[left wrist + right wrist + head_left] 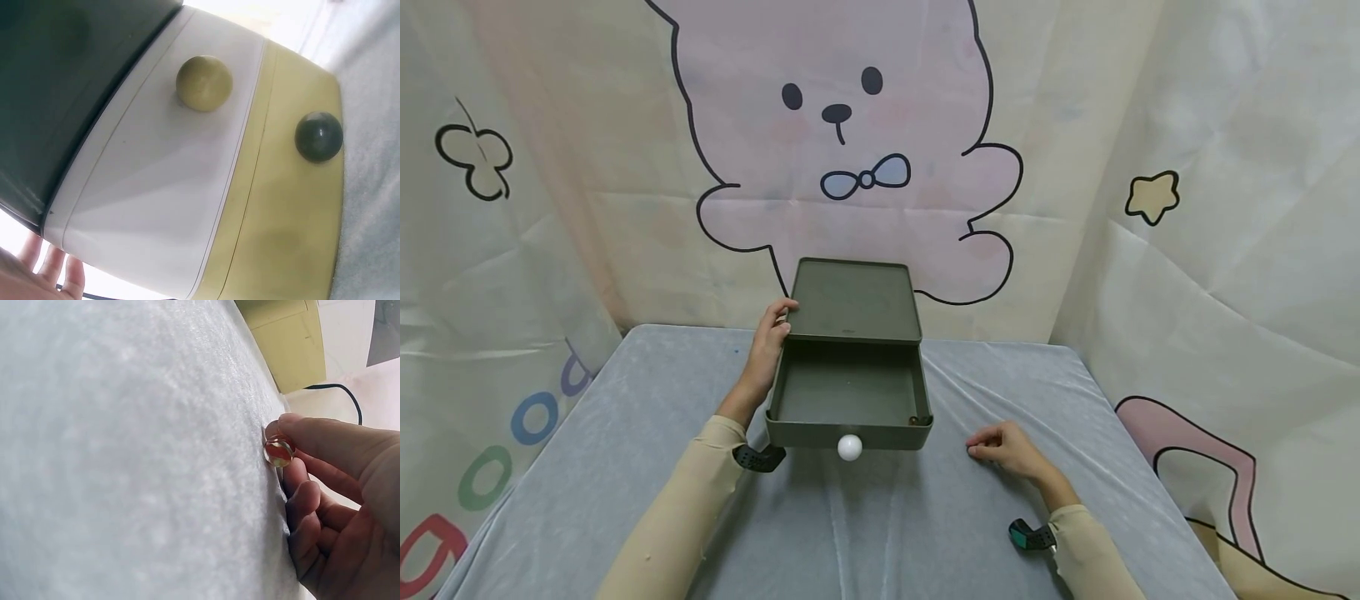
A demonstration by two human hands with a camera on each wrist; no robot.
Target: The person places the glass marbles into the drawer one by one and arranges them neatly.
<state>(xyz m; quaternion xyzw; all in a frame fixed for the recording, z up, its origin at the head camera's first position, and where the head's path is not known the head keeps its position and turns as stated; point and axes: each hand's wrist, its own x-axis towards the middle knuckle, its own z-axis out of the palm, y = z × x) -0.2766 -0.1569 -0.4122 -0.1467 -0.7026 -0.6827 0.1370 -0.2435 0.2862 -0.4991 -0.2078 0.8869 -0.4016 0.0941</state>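
Note:
A small drawer cabinet stands on the table, its dark green top drawer (pixel 842 396) pulled out toward me. That drawer has a white round knob (pixel 850 447), and a few small marbles (pixel 919 420) lie in its front right corner. My left hand (pixel 767 346) rests against the left side of the cabinet's green top (pixel 856 300), fingers extended. To the right of the cabinet, my right hand (pixel 1011 448) is low at the cloth. Its thumb and fingers pinch a clear glass marble (pixel 279 452) with red and yellow inside.
Below the green drawer are a white drawer (pixel 162 169) with a khaki knob and a yellow drawer (pixel 281 206) with a dark knob, both closed. A pale grey-blue cloth (pixel 1000 383) covers the table. Printed curtains (pixel 1060 100) hang behind and at both sides.

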